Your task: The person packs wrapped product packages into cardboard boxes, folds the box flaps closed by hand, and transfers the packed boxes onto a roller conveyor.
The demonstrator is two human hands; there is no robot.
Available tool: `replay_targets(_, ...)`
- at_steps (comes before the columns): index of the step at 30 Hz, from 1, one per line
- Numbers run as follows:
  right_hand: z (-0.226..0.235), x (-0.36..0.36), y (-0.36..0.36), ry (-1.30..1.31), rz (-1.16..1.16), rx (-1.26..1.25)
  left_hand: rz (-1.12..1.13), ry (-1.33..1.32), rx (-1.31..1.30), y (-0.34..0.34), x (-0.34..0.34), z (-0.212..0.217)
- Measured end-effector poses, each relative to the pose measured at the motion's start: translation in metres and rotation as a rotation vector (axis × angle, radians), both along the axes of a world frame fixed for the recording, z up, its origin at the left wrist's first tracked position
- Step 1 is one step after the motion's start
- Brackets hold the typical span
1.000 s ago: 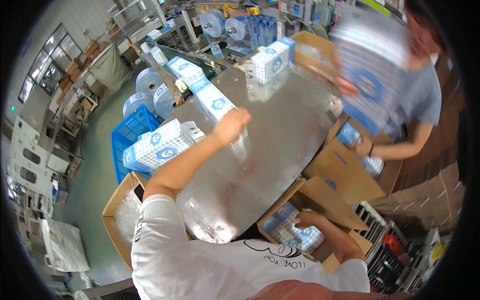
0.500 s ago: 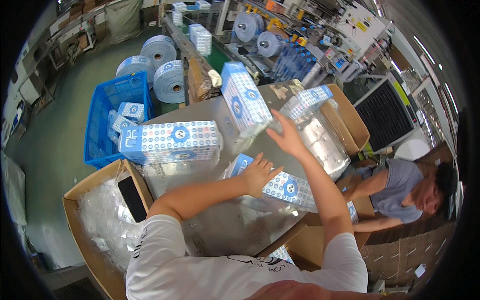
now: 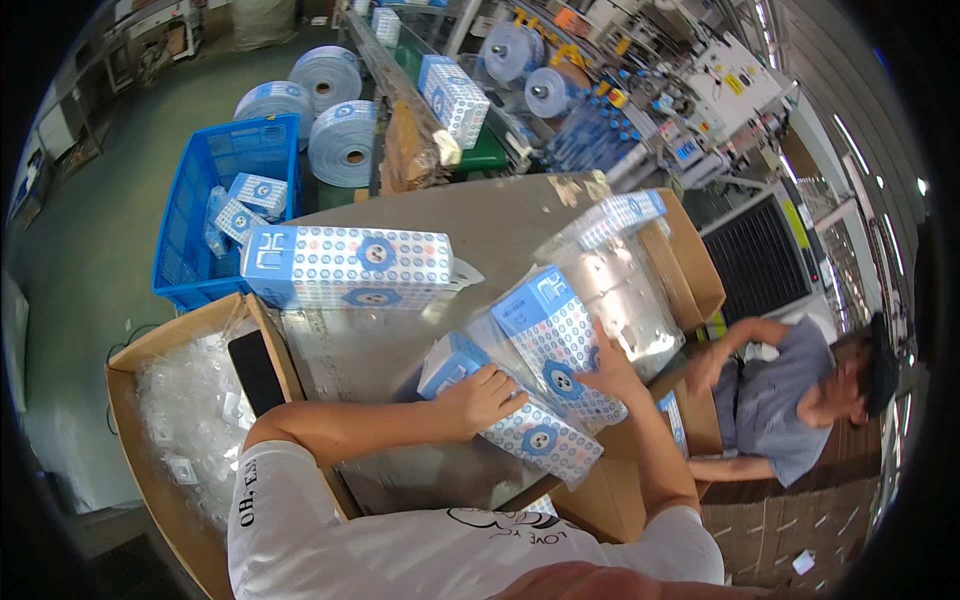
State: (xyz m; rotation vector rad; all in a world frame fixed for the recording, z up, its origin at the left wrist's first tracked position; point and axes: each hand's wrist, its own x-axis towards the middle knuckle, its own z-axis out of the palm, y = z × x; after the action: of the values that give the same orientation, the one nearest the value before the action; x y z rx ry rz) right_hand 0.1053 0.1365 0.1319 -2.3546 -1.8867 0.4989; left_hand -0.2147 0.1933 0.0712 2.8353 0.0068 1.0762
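Note:
My left hand (image 3: 483, 398) lies flat on a blue-and-white patterned pack (image 3: 520, 425) that rests on the shiny metal table (image 3: 505, 220). My right hand (image 3: 612, 368) presses the far side of a second, tilted pack (image 3: 555, 340) just above it. Both packs sit inside a clear plastic bag (image 3: 615, 290) spread over the table. A long patterned pack (image 3: 345, 265) lies at the table's left side.
An open cardboard box (image 3: 130, 360) with clear bags stands at my left, a black phone (image 3: 255, 370) on its flap. A blue crate (image 3: 195, 200) with small packs and several film rolls (image 3: 340, 140) lie beyond. Another person (image 3: 780, 400) works at cartons on the right.
My right hand has come down from the raised pack onto the tilted one. My left hand has slid onto the lower pack. The view has swung left and downward.

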Motion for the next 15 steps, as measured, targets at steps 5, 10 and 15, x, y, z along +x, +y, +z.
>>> replay_targets(5,-0.003,-0.037,0.016,-0.122,0.076,0.163,-0.064,0.003,-0.243,-0.021,0.024,0.019)
replay_targets(10,0.075,-0.026,-0.088,-0.090,0.235,0.495,-0.114,0.068,-0.340,-0.091,0.031,0.050)
replay_targets(15,0.151,-0.012,-0.224,-0.010,0.350,0.707,-0.608,0.317,-0.676,-0.199,0.095,0.076)
